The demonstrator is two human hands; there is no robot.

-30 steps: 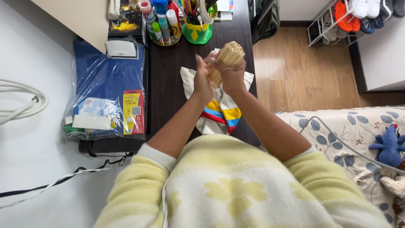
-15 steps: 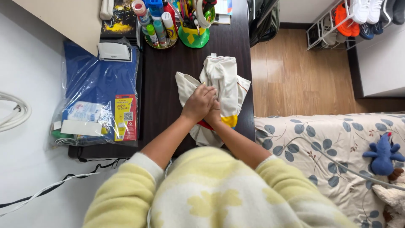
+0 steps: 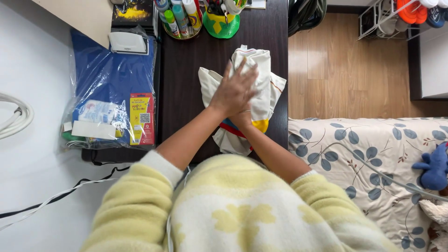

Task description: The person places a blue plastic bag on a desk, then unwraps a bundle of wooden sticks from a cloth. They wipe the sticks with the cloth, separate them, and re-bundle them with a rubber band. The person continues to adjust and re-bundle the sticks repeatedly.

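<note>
A cream cloth bag with red, blue and yellow stripes lies crumpled on the dark desk. My left hand rests flat on top of it, fingers spread and pointing away from me. My right hand is tucked under the left one against the cloth. Only its wrist, with a thin band, shows, so its fingers are hidden. No bundle of wooden sticks is visible.
A green pen cup and a tray of small bottles stand at the desk's far end. A blue plastic bag of packets lies to the left. A leaf-print bed cover with a blue plush toy is on the right.
A second ago both hands held a bundle of wooden sticks above the cloth. They came down onto the cloth, the sticks went out of sight, and my left hand spread flat.
</note>
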